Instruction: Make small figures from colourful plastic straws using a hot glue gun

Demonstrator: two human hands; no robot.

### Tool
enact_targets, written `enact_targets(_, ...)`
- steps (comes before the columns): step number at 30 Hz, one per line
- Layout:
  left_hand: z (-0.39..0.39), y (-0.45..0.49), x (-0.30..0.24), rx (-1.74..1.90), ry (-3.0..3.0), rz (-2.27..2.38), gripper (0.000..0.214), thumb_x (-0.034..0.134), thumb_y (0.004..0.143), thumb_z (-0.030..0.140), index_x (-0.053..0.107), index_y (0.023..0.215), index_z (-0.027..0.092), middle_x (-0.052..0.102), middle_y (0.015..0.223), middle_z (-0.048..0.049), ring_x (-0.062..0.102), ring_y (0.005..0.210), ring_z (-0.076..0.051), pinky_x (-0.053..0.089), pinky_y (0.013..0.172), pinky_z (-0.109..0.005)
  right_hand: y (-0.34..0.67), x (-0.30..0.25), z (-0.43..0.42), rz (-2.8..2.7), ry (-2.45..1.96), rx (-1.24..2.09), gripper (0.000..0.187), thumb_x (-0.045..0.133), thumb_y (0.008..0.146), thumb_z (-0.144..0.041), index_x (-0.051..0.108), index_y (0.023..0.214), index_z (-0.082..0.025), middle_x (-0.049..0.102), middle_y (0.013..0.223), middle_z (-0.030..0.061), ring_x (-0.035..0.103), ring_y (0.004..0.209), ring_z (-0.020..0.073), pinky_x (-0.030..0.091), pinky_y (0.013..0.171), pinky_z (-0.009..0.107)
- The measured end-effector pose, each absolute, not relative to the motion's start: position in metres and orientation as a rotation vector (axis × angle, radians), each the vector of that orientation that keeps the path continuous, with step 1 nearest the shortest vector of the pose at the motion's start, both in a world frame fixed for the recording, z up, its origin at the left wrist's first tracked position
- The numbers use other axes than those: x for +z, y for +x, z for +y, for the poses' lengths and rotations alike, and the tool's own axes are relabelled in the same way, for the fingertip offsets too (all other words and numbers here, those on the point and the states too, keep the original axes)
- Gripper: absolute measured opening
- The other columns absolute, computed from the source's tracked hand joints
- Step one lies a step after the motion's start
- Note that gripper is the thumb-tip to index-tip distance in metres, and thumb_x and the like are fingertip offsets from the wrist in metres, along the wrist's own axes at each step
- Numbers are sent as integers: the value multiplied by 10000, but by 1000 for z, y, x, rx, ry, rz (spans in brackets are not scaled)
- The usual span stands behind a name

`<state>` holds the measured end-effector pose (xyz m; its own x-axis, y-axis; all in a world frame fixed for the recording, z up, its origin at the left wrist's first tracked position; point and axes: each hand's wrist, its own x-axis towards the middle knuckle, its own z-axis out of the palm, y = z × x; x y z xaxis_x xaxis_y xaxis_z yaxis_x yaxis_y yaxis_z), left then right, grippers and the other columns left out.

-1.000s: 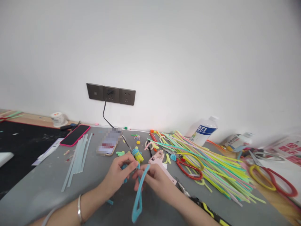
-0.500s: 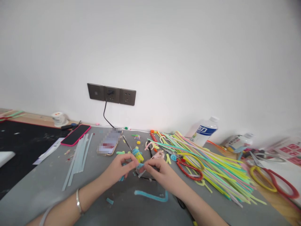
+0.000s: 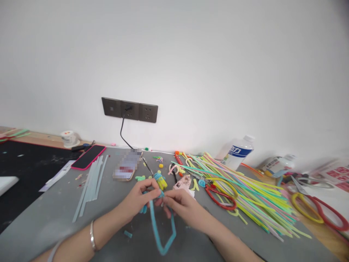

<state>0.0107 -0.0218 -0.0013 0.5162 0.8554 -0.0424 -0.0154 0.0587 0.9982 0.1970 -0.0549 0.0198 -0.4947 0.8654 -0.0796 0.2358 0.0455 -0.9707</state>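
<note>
My left hand (image 3: 137,201) and my right hand (image 3: 178,205) meet over the grey mat (image 3: 54,214), fingers pinched together on the top ends of a blue straw (image 3: 159,233). The straw is bent into a loop that hangs down toward me between the wrists. A silver bangle (image 3: 92,235) sits on my left wrist. Just beyond my fingers lies a small yellow and blue straw figure (image 3: 160,180). A short blue offcut (image 3: 127,234) lies by my left forearm.
A large pile of coloured straws (image 3: 245,189) fills the right side, with red scissors (image 3: 219,194) on it. A pink glue gun (image 3: 184,182), two phones (image 3: 88,156) (image 3: 127,165), pale glue sticks (image 3: 91,182), bottles (image 3: 238,151) and a wall socket (image 3: 129,109) are behind.
The long blue straw, which lay flat on the mat half a second ago, is back up in both hands as a hanging loop. My hands stayed close together.
</note>
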Motion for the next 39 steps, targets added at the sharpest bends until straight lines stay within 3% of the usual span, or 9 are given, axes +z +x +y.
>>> enact_targets(4, -26, 16, -1, 784, 1206, 736, 384, 695, 786, 511, 526, 693, 179, 441, 484, 71, 424, 418, -84, 323, 456, -208, 192, 13, -55, -1686, -976, 1628, 502, 521, 907, -597, 740, 872, -147, 624, 648, 22, 494, 599, 134, 398, 602, 258)
enact_targets(9, -23, 13, 5, 808, 1278, 843, 473, 679, 770, 599, 569, 670, 151, 516, 538, 34, 376, 448, -64, 282, 461, -204, 198, 8, -50, -1558, -994, 1630, 488, 587, 879, -593, 757, 885, -136, 532, 570, -27, 416, 551, 106, 330, 585, 247)
enact_targets(13, -19, 9, 8, 877, 1250, 901, 530, 575, 804, 678, 621, 723, 156, 447, 494, 50, 354, 439, -74, 265, 440, -202, 201, 6, -50, -1180, -913, 1812, 423, 701, 827, -526, 762, 916, -118, 493, 574, -34, 396, 573, 98, 307, 606, 247)
enact_targets(17, -20, 8, 11, 895, 1302, 836, 484, 637, 788, 625, 638, 694, 150, 432, 492, 56, 340, 433, -63, 270, 443, -196, 200, 6, -51, -974, -785, 1942, 362, 752, 804, -463, 751, 910, -117, 508, 599, -22, 401, 578, 95, 340, 642, 256)
enact_targets(24, -20, 4, 7, 868, 1378, 803, 449, 666, 786, 578, 759, 839, 142, 549, 659, 8, 381, 460, -53, 296, 429, -186, 198, 12, -49, -840, -709, 1977, 264, 785, 778, -399, 731, 801, -142, 447, 562, -43, 376, 568, 96, 360, 646, 246)
enact_targets(31, -20, 3, 4, 882, 1442, 818, 383, 689, 794, 512, 798, 930, 171, 614, 749, -29, 425, 494, -64, 337, 436, -178, 199, 10, -50, -849, -727, 1980, 263, 783, 789, -386, 720, 829, -134, 464, 563, -44, 393, 568, 91, 365, 647, 244)
enact_targets(39, -21, 6, 8, 891, 1504, 800, 367, 672, 808, 497, 806, 891, 165, 590, 709, -25, 411, 496, -71, 331, 455, -189, 198, 14, -52, -885, -789, 1941, 322, 873, 674, -365, 634, 720, -154, 457, 543, -63, 394, 536, 83, 337, 581, 232)
